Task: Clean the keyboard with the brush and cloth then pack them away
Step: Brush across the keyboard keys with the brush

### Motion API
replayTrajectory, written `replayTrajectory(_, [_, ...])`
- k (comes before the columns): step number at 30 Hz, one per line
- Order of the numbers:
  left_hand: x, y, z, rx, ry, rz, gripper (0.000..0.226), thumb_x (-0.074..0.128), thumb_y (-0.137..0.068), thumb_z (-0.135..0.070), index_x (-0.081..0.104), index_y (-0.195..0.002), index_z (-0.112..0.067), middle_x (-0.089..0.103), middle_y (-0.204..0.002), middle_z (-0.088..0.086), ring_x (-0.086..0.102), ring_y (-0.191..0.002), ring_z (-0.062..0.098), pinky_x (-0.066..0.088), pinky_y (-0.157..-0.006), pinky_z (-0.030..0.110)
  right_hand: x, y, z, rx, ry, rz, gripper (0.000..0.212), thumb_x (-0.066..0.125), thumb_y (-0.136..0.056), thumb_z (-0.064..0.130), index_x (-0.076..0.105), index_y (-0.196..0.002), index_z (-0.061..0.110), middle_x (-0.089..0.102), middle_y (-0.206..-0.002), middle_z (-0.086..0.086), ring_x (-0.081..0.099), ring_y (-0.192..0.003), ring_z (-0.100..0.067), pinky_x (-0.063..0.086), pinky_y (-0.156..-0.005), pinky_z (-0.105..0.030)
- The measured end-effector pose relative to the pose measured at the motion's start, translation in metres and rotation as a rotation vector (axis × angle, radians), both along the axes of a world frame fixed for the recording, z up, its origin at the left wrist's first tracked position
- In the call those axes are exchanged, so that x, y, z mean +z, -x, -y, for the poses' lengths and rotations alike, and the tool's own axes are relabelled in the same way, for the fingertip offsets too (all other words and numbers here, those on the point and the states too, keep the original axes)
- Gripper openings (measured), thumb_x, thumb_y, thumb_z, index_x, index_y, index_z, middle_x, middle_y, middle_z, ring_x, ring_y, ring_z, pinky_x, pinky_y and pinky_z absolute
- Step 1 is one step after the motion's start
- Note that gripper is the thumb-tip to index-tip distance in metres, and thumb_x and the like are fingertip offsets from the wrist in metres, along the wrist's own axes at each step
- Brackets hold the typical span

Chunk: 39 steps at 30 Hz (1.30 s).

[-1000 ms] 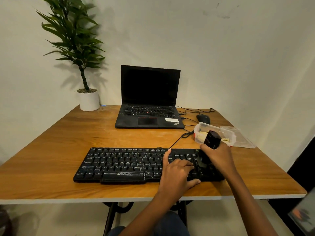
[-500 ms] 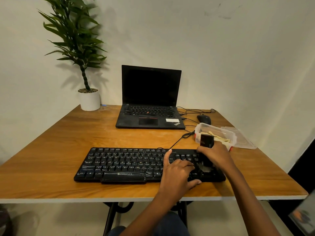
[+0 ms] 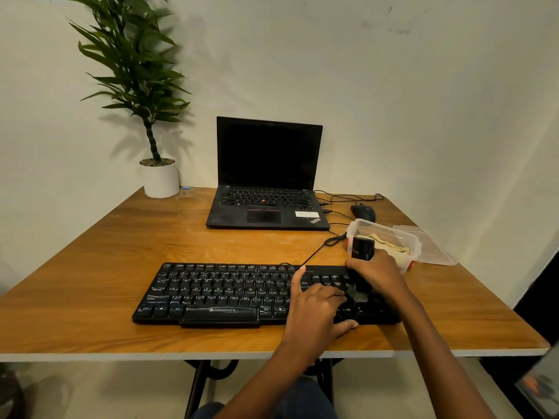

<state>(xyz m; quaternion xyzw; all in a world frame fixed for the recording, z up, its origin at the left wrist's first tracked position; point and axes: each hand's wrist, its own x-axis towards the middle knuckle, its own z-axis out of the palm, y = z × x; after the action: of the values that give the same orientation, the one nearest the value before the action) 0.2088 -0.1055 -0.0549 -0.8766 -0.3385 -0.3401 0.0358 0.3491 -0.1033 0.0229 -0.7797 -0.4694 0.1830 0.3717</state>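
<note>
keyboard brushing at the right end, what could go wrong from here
The brush in the right hand works just in front of the open container. A long stroke away from the person could knock it or flick dust onto the cloth inside. The left hand presses only the right part of the keyboard, so its left end might swing under hard strokes.

Black keyboard (image 3: pixel 217 290), black brush (image 3: pixel 362 248), white pot (image 3: pixel 160 181)

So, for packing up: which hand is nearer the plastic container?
Right. The right hand, gripping the brush, sits just before the container; the left hand rests on the keyboard, farther away.
</note>
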Motion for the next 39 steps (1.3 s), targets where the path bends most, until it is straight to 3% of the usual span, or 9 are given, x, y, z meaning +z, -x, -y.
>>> replayTrajectory(5, [0.001,-0.001,-0.001,0.001,-0.007,-0.002,0.041,0.072,-0.058,-0.067,0.074,-0.082,-0.034,0.068,-0.086,-0.023,0.063,-0.083,-0.004,0.003,-0.111,0.043,-0.001,0.004,-0.003,-0.025,-0.14,0.028,0.017,0.066,-0.078,0.024,0.054,-0.076,0.012,0.058,-0.076,-0.003,0.057,-0.076,-0.02,0.049,-0.07,-0.034])
replayTrajectory(9, [0.0,-0.001,0.0,-0.002,-0.013,-0.004,0.042,0.072,-0.059,-0.067,0.074,-0.083,-0.033,0.069,-0.087,-0.022,0.063,-0.083,-0.004,0.009,-0.11,0.044,0.001,-0.001,-0.002,-0.003,-0.009,-0.024,0.02,0.066,-0.08,0.025,0.049,-0.072,0.017,0.054,-0.07,0.001,0.052,-0.067,-0.012,0.047,-0.065,-0.029])
replayTrajectory(12, [0.001,0.0,0.0,0.0,-0.014,-0.001,0.041,0.072,-0.059,-0.067,0.074,-0.083,-0.034,0.068,-0.087,-0.023,0.063,-0.083,-0.005,0.01,-0.11,0.045,-0.003,0.001,-0.005,-0.06,-0.157,0.019,0.017,0.066,-0.079,0.026,0.054,-0.078,0.014,0.06,-0.076,-0.003,0.058,-0.076,-0.018,0.049,-0.07,-0.033])
replayTrajectory(16, [0.001,0.0,0.0,-0.003,-0.005,0.005,0.041,0.072,-0.059,-0.067,0.074,-0.083,-0.034,0.068,-0.087,-0.023,0.063,-0.083,-0.005,0.006,-0.111,0.044,0.0,-0.004,-0.003,-0.006,0.012,-0.017,0.02,0.067,-0.078,0.028,0.057,-0.085,0.012,0.061,-0.085,-0.007,0.056,-0.076,-0.018,0.048,-0.067,-0.032])
replayTrajectory(21, [0.001,-0.001,0.0,-0.003,-0.006,0.005,0.041,0.072,-0.059,-0.067,0.074,-0.082,-0.034,0.068,-0.087,-0.023,0.063,-0.083,-0.005,0.006,-0.111,0.044,0.004,0.002,-0.009,-0.022,-0.236,0.008,0.018,0.067,-0.081,0.024,0.052,-0.087,0.017,0.058,-0.084,-0.003,0.054,-0.082,-0.017,0.047,-0.075,-0.032])
replayTrajectory(25, [0.0,0.0,0.0,-0.004,-0.01,0.009,0.041,0.072,-0.06,-0.067,0.074,-0.083,-0.034,0.069,-0.088,-0.022,0.063,-0.084,-0.004,0.008,-0.11,0.044,0.003,-0.001,-0.013,0.046,-0.022,0.026,0.017,0.066,-0.079,0.024,0.055,-0.085,0.013,0.057,-0.08,-0.003,0.054,-0.078,-0.017,0.045,-0.066,-0.029])
replayTrajectory(29, [0.0,-0.001,-0.001,-0.008,-0.006,0.009,0.04,0.071,-0.061,-0.067,0.074,-0.084,-0.034,0.069,-0.088,-0.022,0.063,-0.084,-0.005,0.006,-0.111,0.044,0.001,-0.003,-0.019,-0.006,-0.197,0.023,0.019,0.067,-0.08,0.023,0.057,-0.094,0.014,0.059,-0.088,-0.003,0.053,-0.083,-0.016,0.044,-0.073,-0.03])
replayTrajectory(33, [-0.001,-0.001,-0.002,-0.011,0.001,0.016,0.041,0.07,-0.061,-0.067,0.074,-0.084,-0.034,0.069,-0.089,-0.022,0.063,-0.085,-0.005,0.006,-0.111,0.044,0.003,-0.006,-0.021,0.015,-0.057,0.007,0.015,0.068,-0.077,0.024,0.056,-0.08,0.015,0.058,-0.08,-0.004,0.055,-0.077,-0.018,0.049,-0.074,-0.037])
replayTrajectory(39, [-0.001,-0.001,-0.001,-0.004,-0.009,0.01,0.041,0.071,-0.06,-0.067,0.074,-0.084,-0.034,0.069,-0.089,-0.022,0.063,-0.085,-0.005,0.006,-0.111,0.044,-0.004,-0.001,-0.023,0.06,-0.063,0.003,0.018,0.067,-0.076,0.023,0.062,-0.085,0.009,0.062,-0.081,-0.005,0.058,-0.078,-0.02,0.046,-0.063,-0.03])
